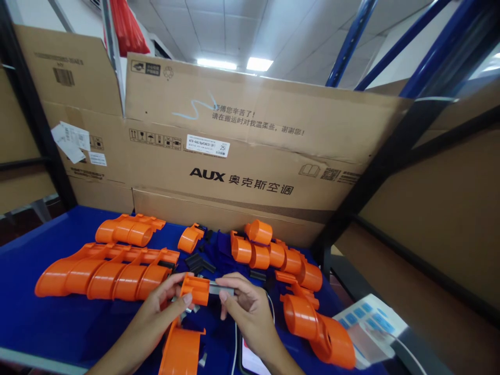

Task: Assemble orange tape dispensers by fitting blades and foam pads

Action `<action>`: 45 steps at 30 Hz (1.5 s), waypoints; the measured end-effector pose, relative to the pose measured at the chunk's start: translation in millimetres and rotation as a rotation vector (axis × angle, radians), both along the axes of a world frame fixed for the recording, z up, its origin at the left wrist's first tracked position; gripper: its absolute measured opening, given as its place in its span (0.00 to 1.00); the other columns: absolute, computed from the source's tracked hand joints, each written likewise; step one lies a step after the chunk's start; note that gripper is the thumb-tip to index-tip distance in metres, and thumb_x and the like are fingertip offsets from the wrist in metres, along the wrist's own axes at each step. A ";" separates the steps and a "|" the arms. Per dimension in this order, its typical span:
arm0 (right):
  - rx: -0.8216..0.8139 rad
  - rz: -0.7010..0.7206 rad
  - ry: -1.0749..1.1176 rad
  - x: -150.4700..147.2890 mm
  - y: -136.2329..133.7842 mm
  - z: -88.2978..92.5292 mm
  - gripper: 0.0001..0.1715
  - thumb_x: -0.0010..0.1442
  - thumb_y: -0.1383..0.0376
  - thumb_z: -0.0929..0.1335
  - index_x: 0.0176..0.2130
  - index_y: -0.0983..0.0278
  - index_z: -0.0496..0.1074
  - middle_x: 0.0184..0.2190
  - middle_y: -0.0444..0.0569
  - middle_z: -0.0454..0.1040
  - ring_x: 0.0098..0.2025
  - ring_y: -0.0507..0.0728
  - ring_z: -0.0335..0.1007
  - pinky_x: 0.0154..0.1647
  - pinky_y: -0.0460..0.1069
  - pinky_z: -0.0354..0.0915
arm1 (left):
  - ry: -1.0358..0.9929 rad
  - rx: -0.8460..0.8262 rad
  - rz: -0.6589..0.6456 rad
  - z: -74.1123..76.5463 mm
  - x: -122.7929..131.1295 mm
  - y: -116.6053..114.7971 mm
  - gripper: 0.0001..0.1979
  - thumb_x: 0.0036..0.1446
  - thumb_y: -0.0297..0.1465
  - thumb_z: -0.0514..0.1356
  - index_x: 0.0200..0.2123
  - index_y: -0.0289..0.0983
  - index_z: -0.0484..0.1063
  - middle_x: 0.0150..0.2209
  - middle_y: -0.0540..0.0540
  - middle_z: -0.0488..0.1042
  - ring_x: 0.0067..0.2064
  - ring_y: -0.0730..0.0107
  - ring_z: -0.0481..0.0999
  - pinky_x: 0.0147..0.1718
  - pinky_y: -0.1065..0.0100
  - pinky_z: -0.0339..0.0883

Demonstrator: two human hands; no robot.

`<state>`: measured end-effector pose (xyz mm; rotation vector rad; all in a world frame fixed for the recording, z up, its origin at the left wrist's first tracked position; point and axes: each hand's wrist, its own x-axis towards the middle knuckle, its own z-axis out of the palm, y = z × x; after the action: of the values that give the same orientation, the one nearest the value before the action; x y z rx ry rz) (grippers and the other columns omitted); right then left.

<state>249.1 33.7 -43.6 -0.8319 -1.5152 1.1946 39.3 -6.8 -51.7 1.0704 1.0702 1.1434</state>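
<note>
Head view. Left hand: fingers pinching a short, ridged orange plastic piece, held above the blue surface at near centre. Right hand: thumb and fingers closed on a narrow grey metal-looking strip, its inner end meeting the right edge of the orange piece. Whether that end sits inside or merely against it cannot be told.

Stock, left: a row of glossy orange curved plastic sleeves, lying side by side. Stock, right: a second cluster of similar orange sleeves. Between: angled black plastic pieces, loose. Below the left hand: a broad orange curved shell, partly cut off. Behind: a brown printed cardboard panel.

Step in hand, by judgement: mating strip and orange piece. The next move would call for both kept in line, the left grip firm, and steady pressure from the right.
</note>
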 end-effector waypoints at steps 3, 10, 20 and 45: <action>0.012 -0.053 0.017 0.2 0.0 -0.2 0.12 0.63 0.55 0.72 0.43 0.57 0.80 0.36 0.47 0.73 0.25 0.52 0.69 0.25 0.49 0.70 | -0.043 -0.001 -0.014 -0.5 0.8 -1.4 0.21 0.61 0.41 0.63 0.57 0.47 0.69 0.39 0.49 0.82 0.43 0.60 0.77 0.51 0.60 0.66; 0.003 -0.121 -0.015 1.4 -1.8 -2.8 0.11 0.62 0.56 0.73 0.43 0.58 0.78 0.31 0.45 0.74 0.28 0.53 0.72 0.31 0.49 0.69 | -0.074 -0.006 0.005 -0.6 -0.1 -2.9 0.20 0.61 0.40 0.64 0.55 0.48 0.71 0.42 0.49 0.81 0.43 0.59 0.77 0.51 0.60 0.65; -0.083 -0.122 0.087 -1.6 -5.0 0.1 0.16 0.61 0.54 0.74 0.43 0.61 0.76 0.26 0.45 0.76 0.25 0.53 0.73 0.29 0.48 0.69 | -0.065 0.024 -0.048 0.8 -0.5 0.2 0.23 0.61 0.40 0.64 0.59 0.51 0.71 0.47 0.50 0.82 0.46 0.59 0.76 0.55 0.59 0.64; 0.129 -0.022 -0.558 -19.0 0.5 8.9 0.29 0.75 0.58 0.56 0.71 0.59 0.54 0.65 0.52 0.68 0.67 0.59 0.61 0.66 0.58 0.59 | -0.021 0.048 0.174 7.2 -14.8 7.6 0.29 0.55 0.40 0.69 0.60 0.44 0.73 0.53 0.45 0.83 0.60 0.48 0.75 0.59 0.54 0.68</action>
<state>230.1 34.2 -34.6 -1.1506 -1.9984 0.8718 24.5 0.8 -44.4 1.0148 1.1412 1.3220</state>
